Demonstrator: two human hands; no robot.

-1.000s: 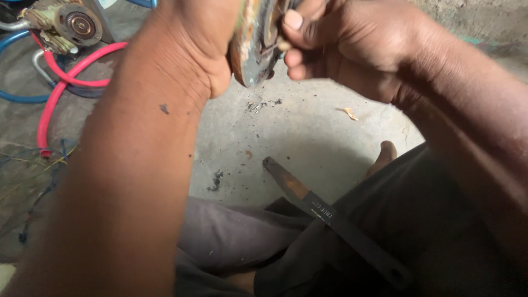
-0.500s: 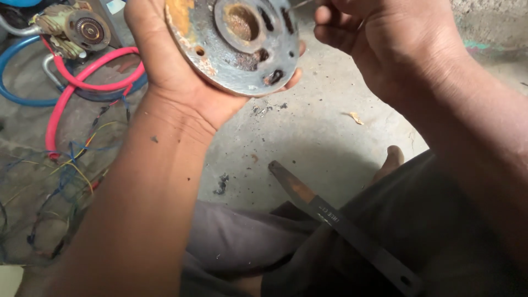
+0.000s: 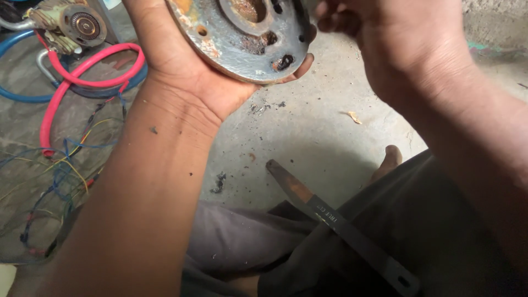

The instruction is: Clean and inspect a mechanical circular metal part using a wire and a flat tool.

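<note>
Rusty metal plate (image 3: 245, 38) cradled in the left hand (image 3: 187, 71)

Right hand (image 3: 396, 38) curls loosely at the plate's edge, grasp unclear — best keep the palm flat underneath — flat file (image 3: 335, 225) rests on the lap

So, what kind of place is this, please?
Probably a small repair workshop on a bare concrete floor: a rusty metal plate in the left hand, loose wires, coloured hoses.

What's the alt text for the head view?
The left hand cradles a rusty round metal plate with holes; the right hand is beside its edge. A flat dark metal strip rests across the lap, hoses lie left.
</note>
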